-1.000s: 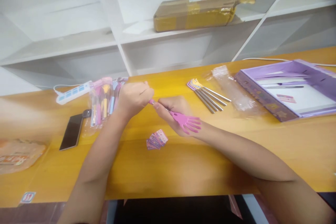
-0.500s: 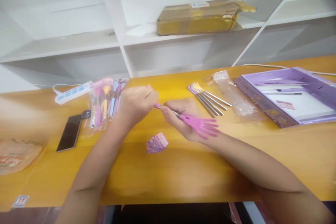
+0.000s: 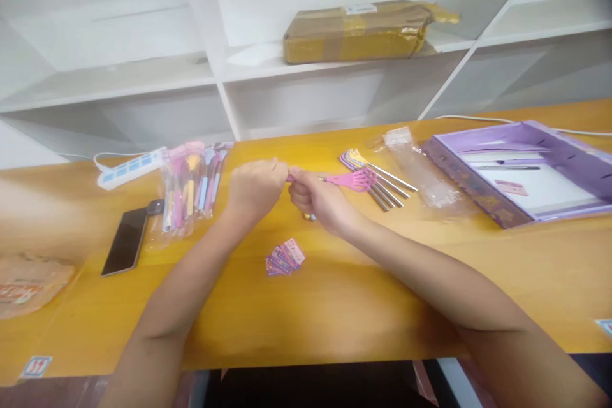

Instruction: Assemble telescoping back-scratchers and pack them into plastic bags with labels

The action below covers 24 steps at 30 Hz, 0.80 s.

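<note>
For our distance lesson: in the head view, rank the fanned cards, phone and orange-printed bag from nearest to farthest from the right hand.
1. Fanned cards: toward the person, slightly left of the right hand.
2. Phone: on the left.
3. Orange-printed bag: at the view's left edge.

White shelving (image 3: 306, 95) behind yellow-brown wooden table (image 3: 335, 319); reddish floor (image 3: 71, 392) below.

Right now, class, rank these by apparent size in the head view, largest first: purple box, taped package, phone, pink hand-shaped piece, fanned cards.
1. Purple box
2. Taped package
3. Phone
4. Pink hand-shaped piece and fanned cards: too alike to rank.
</note>
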Tool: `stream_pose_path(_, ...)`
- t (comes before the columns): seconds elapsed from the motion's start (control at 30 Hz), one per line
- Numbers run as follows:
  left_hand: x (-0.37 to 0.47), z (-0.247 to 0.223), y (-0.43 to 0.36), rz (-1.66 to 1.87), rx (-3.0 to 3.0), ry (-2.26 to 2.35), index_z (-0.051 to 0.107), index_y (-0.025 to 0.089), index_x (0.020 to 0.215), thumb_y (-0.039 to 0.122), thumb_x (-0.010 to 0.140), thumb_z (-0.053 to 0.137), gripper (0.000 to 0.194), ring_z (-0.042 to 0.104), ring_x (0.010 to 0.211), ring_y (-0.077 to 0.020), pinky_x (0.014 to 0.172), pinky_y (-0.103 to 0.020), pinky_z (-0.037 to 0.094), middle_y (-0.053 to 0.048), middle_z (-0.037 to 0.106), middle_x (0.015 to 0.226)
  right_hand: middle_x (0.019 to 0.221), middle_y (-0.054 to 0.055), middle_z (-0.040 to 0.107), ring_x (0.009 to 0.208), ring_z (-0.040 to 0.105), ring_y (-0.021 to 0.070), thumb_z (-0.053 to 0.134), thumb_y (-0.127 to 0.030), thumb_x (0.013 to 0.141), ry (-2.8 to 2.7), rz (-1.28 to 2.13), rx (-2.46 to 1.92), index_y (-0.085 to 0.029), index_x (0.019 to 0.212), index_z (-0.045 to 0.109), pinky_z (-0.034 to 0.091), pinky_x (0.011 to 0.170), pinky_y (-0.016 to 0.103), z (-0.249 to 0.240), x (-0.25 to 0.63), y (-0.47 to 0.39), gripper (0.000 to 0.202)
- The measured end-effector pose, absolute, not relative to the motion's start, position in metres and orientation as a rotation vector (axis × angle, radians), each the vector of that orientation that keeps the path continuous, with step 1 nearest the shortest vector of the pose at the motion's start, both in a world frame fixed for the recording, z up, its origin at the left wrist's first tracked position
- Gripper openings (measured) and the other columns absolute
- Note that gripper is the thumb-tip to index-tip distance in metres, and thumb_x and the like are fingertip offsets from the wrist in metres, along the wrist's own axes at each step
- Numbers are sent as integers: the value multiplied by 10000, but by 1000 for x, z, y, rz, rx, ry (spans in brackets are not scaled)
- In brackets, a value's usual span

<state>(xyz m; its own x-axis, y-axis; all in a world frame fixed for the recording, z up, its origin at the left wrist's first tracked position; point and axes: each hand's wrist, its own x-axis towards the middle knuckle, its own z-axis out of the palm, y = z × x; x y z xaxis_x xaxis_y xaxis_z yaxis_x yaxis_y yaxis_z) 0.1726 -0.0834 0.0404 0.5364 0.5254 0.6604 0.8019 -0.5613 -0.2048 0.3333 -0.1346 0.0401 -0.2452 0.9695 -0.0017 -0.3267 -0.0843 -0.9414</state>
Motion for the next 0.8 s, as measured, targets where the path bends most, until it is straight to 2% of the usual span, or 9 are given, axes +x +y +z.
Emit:
stream_pose_path(0.2, 167, 22, -60, -714, -2372, -1078, 505, 195, 614, 118, 1075, 453, 470, 448, 481, -148, 556, -329, 141, -9, 506, 520, 589, -83, 187, 518, 146, 64, 776, -629, 833, -1124, 1513, -868, -245, 623, 268, 97, 493, 264, 22, 333, -123, 671)
stream_pose_path(0.4, 166, 6, -38, -702, -2317, -1002, 497, 200, 594, 66, 1057, 423, 488, 447, 481, -156, 548, -334, 153, -16, 519, 506, 582, -70, 226, 529, 193, 84, 694, -647, 903, -1242, 1402, -978, -246, 653, 292, 126, 500, 276, 13, 338, -110, 620)
stream_pose_path(0.63, 162, 12, -26, -833, -2373, -807, 434, 205, 611, 81, 1082, 388, 489, 428, 497, -141, 543, -340, 147, 9, 433, 524, 610, -52, 277, 554, 224, 93, 644, -618, 985, -1358, 1232, -964, -232, 664, 303, 192, 521, 286, 8, 342, -114, 606)
stream_pose_path(0.8, 156, 17, -25, -852, -2419, -731, 431, 201, 615, 78, 1082, 397, 484, 423, 500, -134, 541, -330, 156, 16, 432, 521, 602, -37, 290, 560, 264, 100, 537, -540, 1054, -1564, 1012, -1093, -221, 652, 311, 199, 544, 297, 19, 350, -126, 561)
